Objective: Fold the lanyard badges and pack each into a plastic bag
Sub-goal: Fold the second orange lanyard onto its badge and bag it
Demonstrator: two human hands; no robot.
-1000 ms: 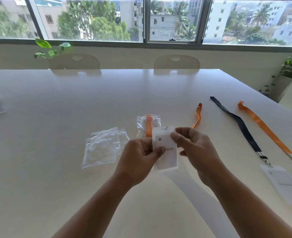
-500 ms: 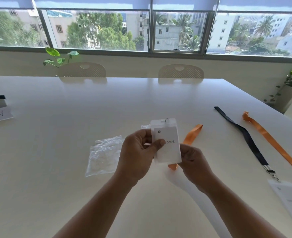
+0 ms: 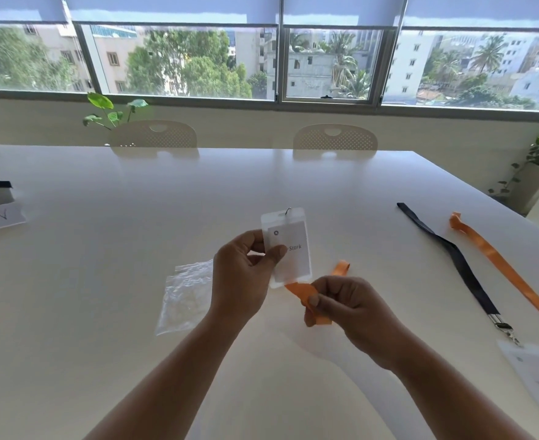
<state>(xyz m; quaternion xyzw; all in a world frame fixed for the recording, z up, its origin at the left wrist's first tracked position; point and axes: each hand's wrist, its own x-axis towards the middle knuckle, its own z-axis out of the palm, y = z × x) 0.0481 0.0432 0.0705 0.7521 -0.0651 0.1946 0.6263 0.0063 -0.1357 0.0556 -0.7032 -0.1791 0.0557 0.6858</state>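
Clearly I am at the folding step: the left hand (image 3: 242, 274) pinches the badge (image 3: 288, 249) upright above the table (image 3: 134, 217), and the right hand (image 3: 347, 306) grips its orange strap (image 3: 303, 292) just below. Next, I think, the strap needs short folds behind the badge. The plastic bags (image 3: 185, 296) lie beside the left hand and look empty.

Strong daylight floods in through the windows (image 3: 179, 61) ahead, leaving the white worktop (image 3: 134, 201) pale and washed out with a soft sheen near its far edge. The forearms cast faint, diffuse shadows toward the viewer. Wide-angle bending curves the window frame, and the lower right corner looks soft.
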